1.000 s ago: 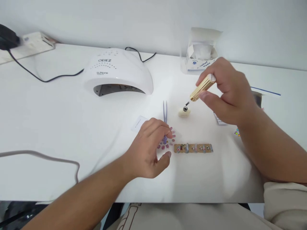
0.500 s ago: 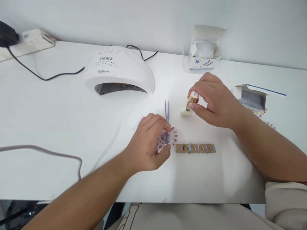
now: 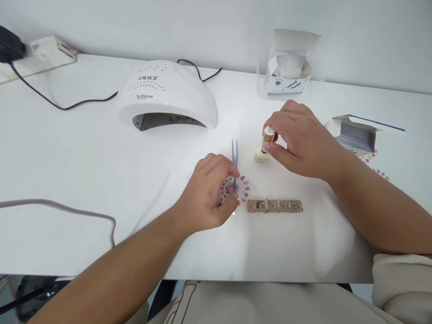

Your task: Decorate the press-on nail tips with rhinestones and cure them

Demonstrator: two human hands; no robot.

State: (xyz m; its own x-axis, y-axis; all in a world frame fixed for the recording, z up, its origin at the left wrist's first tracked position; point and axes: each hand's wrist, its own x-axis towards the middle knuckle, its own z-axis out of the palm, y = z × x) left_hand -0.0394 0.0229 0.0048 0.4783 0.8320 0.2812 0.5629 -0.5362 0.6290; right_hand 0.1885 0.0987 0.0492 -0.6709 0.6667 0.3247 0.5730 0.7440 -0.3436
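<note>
My right hand (image 3: 299,137) grips the ribbed gold cap of a small cream nail polish bottle (image 3: 261,156) between thumb and fingers. The bottle's base is on the white table and its cap leans slightly right. Over a round wheel of tiny pink and purple nail decorations (image 3: 243,189) hovers my left hand (image 3: 209,195), thumb and index finger curved apart around nothing. Lilac tweezers (image 3: 234,153) lie across the wheel, tips pointing away from me. Just right of the wheel is a brown cardboard strip (image 3: 275,206) carrying several small nail tips.
A white nail lamp (image 3: 172,94) stands at the back left, its cable running left. An opened alcohol pad box (image 3: 288,81) is by the wall. To the right sits a box of grey packets (image 3: 357,135). A grey cord (image 3: 60,205) crosses the left side.
The gold cap in my right hand has become more upright, the hand shifting a little. My left hand remains in nearly the same spot. The whole view has tipped slightly.
</note>
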